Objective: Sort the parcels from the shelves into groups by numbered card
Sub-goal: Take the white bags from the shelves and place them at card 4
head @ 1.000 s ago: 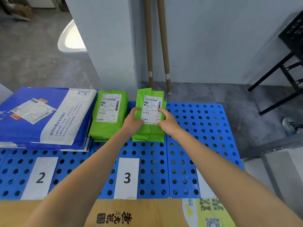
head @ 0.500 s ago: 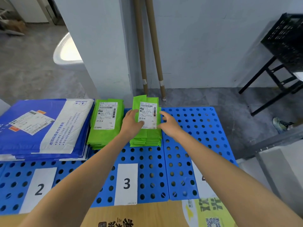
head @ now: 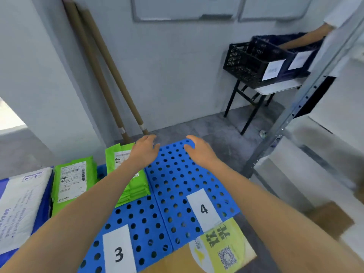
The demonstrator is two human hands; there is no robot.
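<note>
Parcels (head: 139, 190) lay stacked by card 3 (head: 118, 251); card 4 (head: 204, 209) had none, so sorting looked unfinished. Left hand (head: 144, 150) and right hand (head: 199, 150) hovered, grip loose, empty.

We see two blue perforated plastic panels (head: 177, 184) laid edge to edge on a brown board surface (head: 173, 261). At the near end of the left panel lies a white paper card printed 3 (head: 119, 253), and at the near end of the right panel lies a white paper card printed 4 (head: 203, 209). Behind the 3 card sits a stack of flat green plastic parcels (head: 134, 192), partly hidden from us. Near it on the left lies a second green parcel stack (head: 72, 180) with a white shipping label on top, and a strip of blue shows between them. Further left we find a pile of large blue-and-white mailer bags (head: 19, 203). A yellow-green sticker with a QR code (head: 222, 247) lies on the brown board, just beside the 4 card.
</note>
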